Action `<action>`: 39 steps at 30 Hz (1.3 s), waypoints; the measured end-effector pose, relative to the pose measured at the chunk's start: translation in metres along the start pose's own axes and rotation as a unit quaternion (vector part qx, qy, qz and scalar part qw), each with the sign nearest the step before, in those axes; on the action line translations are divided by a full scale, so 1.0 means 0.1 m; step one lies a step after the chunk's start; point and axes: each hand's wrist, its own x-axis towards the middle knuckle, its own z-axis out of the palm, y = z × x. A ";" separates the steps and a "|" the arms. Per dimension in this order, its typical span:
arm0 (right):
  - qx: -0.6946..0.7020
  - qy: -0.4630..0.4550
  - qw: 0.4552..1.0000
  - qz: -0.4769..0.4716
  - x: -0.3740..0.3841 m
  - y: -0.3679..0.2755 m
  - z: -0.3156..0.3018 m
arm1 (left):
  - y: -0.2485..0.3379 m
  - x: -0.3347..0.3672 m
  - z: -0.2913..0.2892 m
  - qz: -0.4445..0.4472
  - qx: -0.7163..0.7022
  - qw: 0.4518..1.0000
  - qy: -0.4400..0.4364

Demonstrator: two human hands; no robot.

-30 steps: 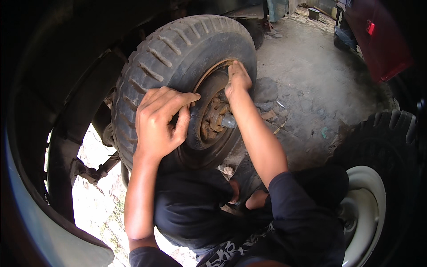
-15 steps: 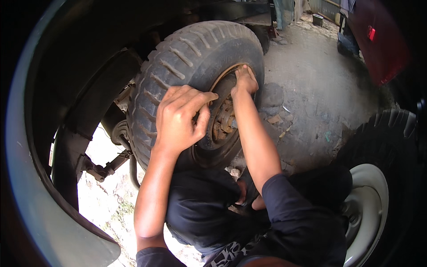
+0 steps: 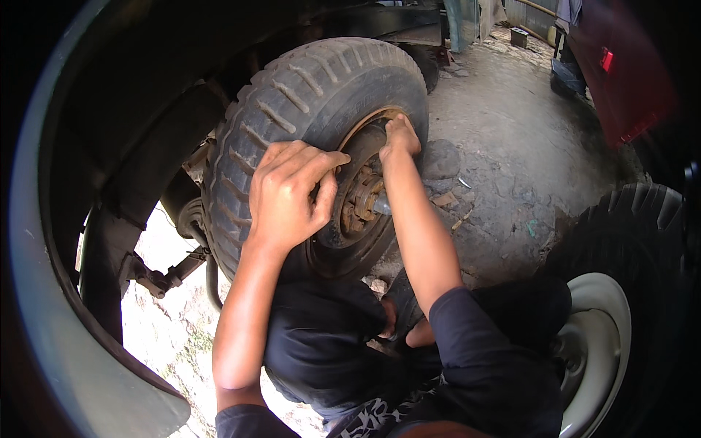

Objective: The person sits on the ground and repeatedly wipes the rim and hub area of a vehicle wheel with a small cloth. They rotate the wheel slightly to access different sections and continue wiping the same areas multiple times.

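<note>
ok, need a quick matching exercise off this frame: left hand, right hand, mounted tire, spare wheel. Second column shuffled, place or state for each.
Column 1:
1. left hand
2. right hand
3. mounted tire
4. spare wheel

Column 2:
A. lying at lower right, white rim
B. fingers curled on the sidewall near the rusty hub
C. under the wheel arch, chunky tread
D. gripping the rim's upper edge

Pairs: 1-B, 2-D, 3-C, 4-A
</note>
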 end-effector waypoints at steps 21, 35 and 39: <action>0.028 0.078 0.994 0.075 0.58 -0.05 -0.02 | -0.02 0.00 -0.02 0.011 0.002 1.000 0.011; 0.020 -0.061 0.997 0.044 -0.07 0.01 -0.06 | -0.04 -0.06 -0.01 -0.008 0.008 1.000 0.008; 0.033 0.027 0.998 0.046 0.09 -0.17 0.03 | -0.03 0.01 0.03 -0.002 0.001 1.000 0.015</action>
